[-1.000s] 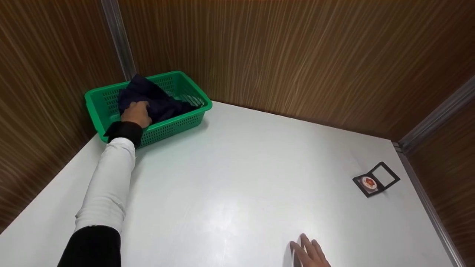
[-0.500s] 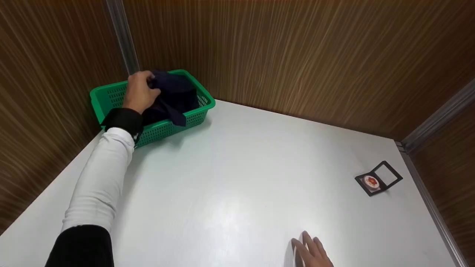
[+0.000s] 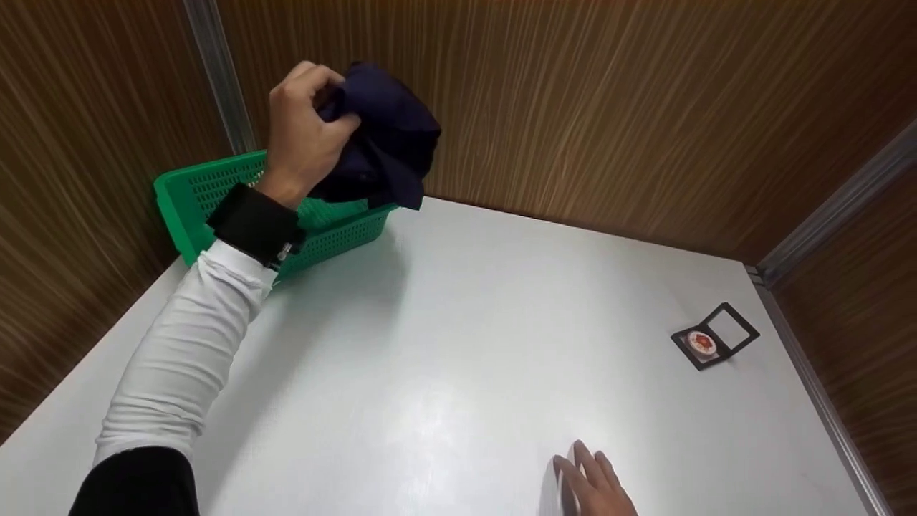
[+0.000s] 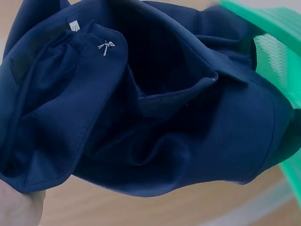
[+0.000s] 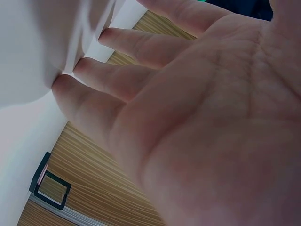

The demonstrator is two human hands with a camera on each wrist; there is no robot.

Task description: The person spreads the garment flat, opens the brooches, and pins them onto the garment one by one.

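Observation:
My left hand (image 3: pixel 304 129) pinches a dark navy cloth garment (image 3: pixel 394 122) between thumb and fingers, above the green perforated basket (image 3: pixel 340 240) at the far left. In the left wrist view the garment (image 4: pixel 155 141) hangs in loose folds, with a small white size label and a white stitched mark near its edge. Part of the basket's rim (image 4: pixel 282 28) shows behind it. My right hand (image 3: pixel 594 484) lies at the near edge of the head view, fingers spread and fingertips on the white table (image 3: pixel 466 344). In the right wrist view its palm (image 5: pixel 202 127) shows bare.
A small black case (image 3: pixel 716 337) stands unfolded at the table's right side, with a round red-and-white disc in one half and a frame as the other. Brown wood-grain panels (image 3: pixel 537 107) wall in the back and sides, joined by metal corner strips.
My left hand has gripped the garment and lifted it up from the basket, moving up and slightly right. The right hand stays almost where it was.

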